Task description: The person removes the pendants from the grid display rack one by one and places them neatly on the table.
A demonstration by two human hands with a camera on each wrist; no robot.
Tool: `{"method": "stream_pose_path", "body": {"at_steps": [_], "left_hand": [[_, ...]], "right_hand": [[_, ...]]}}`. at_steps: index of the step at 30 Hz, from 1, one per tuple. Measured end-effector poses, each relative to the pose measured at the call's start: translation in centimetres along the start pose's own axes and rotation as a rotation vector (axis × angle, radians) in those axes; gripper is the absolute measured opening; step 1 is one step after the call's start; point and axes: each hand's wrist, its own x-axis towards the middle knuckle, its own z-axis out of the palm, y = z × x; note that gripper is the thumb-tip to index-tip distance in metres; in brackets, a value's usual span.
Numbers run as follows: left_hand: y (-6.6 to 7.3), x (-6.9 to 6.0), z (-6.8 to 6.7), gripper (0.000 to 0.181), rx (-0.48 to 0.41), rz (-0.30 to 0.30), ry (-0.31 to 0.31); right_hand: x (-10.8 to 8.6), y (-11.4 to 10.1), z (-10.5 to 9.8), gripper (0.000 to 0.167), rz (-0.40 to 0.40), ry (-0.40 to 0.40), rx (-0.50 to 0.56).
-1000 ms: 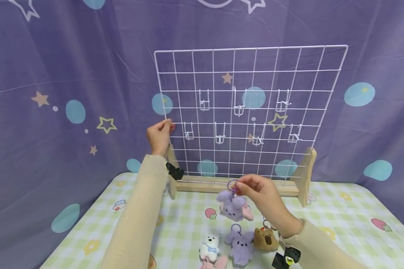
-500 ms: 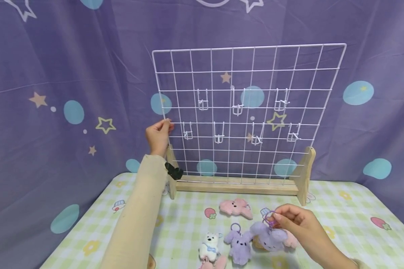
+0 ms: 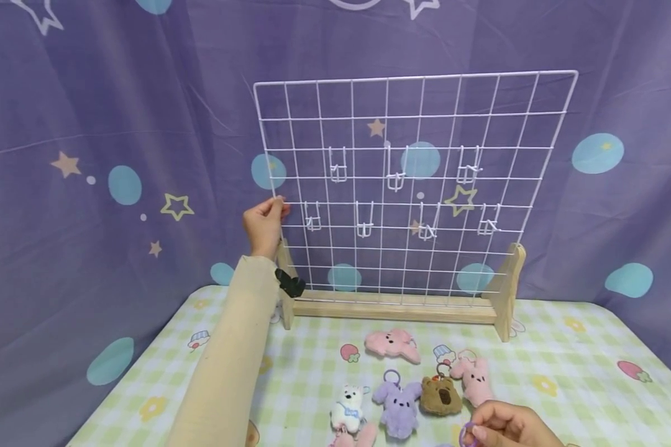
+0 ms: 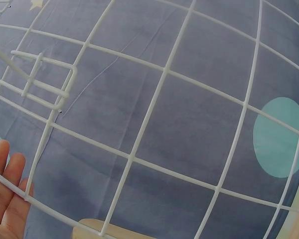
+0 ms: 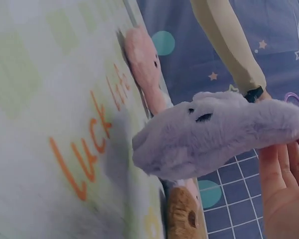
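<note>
My left hand (image 3: 264, 226) grips the left edge of a white wire grid panel (image 3: 388, 77), its fingers (image 4: 12, 199) curled round the edge wire. At the bottom right of the head view, my right hand (image 3: 509, 425) pinches the purple ring (image 3: 467, 434) of a plush keychain. That fluffy lilac plush (image 5: 204, 134) hangs from the ring over the table in the right wrist view; the head view cuts nearly all of it off. Nearby lie a second lilac plush keychain (image 3: 399, 410), a brown bear keychain (image 3: 440, 396) and a pink plush keychain (image 3: 477, 380).
Several white wire hooks (image 3: 365, 228) hang on the panel. Its wooden stand (image 3: 394, 310) sits at the table's rear. A white bear keychain (image 3: 349, 410) and a pink plush (image 3: 392, 345) lie on the checked tablecloth (image 3: 307, 372). A purple curtain (image 3: 117, 248) hangs behind.
My right hand has carried the lilac plush keychain from in front of the stand, rightward and down towards the near edge. The pink and brown plushes behind it have come into view. My left hand stays put.
</note>
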Motion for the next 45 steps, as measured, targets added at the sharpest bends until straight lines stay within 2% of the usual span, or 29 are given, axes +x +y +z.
{"method": "stream_pose_path", "body": {"at_steps": [3,7,13,18,23,28,33,35,38,42,45], "left_hand": [[0.0,0.0,0.0,0.023,-0.004,-0.010,0.007],[0.0,0.0,0.0,0.024,-0.005,-0.013,-0.001],[-0.1,0.0,0.1,0.024,-0.017,-0.009,-0.008],[-0.3,0.1,0.1,0.023,-0.016,0.000,0.001],[-0.3,0.1,0.1,0.023,-0.033,-0.012,-0.008],[1.1,-0.5,-0.2,0.022,-0.032,-0.037,-0.020],[2.9,-1.6,-0.2,0.022,0.001,-0.038,-0.030],[2.8,-1.4,-0.1,0.022,-0.008,-0.038,-0.030],[1.7,-0.8,0.0,0.023,-0.024,-0.035,-0.024],[0.2,-0.1,0.1,0.024,-0.021,-0.024,-0.011],[-0.2,0.1,0.1,0.025,-0.012,-0.011,-0.005]], "right_hand": [[-0.3,0.4,0.1,0.045,0.025,-0.011,0.046],[-0.7,0.6,0.0,0.044,0.060,0.016,0.030],[-1.1,0.6,-0.7,0.034,0.148,0.160,-0.057],[-1.2,0.8,-1.1,0.030,0.139,0.259,-0.170],[-1.4,0.8,-1.8,0.023,0.146,0.304,-0.304],[-1.5,0.7,-2.6,0.013,0.199,0.340,-0.376],[-1.3,0.7,-3.0,0.020,0.242,0.347,-0.466],[-1.1,0.5,-3.0,0.024,0.275,0.363,-0.516],[-0.8,0.3,-3.1,0.028,0.314,0.387,-0.546],[-0.5,0.3,-3.3,0.026,0.268,0.343,-0.513],[-0.3,0.4,-3.4,0.024,0.236,0.323,-0.509]]}}
